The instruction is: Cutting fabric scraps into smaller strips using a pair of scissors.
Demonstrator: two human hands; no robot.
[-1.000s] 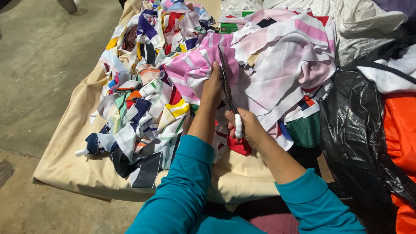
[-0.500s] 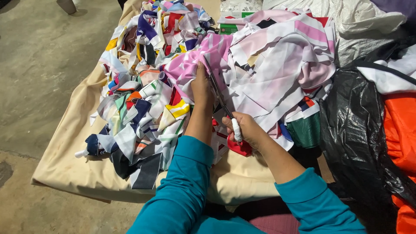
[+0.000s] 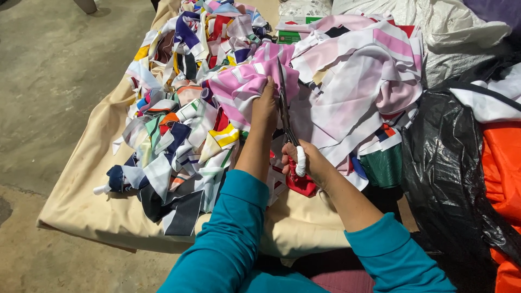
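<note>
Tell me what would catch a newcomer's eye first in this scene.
First, the long scissors at the centre: the right hand works the red handles while the left hand has a grip on pink-and-white striped fabric beside the blades. Next, the heap of multicoloured fabric scraps spilling over the cream sheet on the left. At the right edge sit a black plastic bag and bright orange material.

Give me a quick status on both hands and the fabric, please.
Left hand grips pink striped fabric. Right hand works scissors, blades nearly shut along the cloth. Scrap pile crowds the left side; black plastic bag on the right.
</note>
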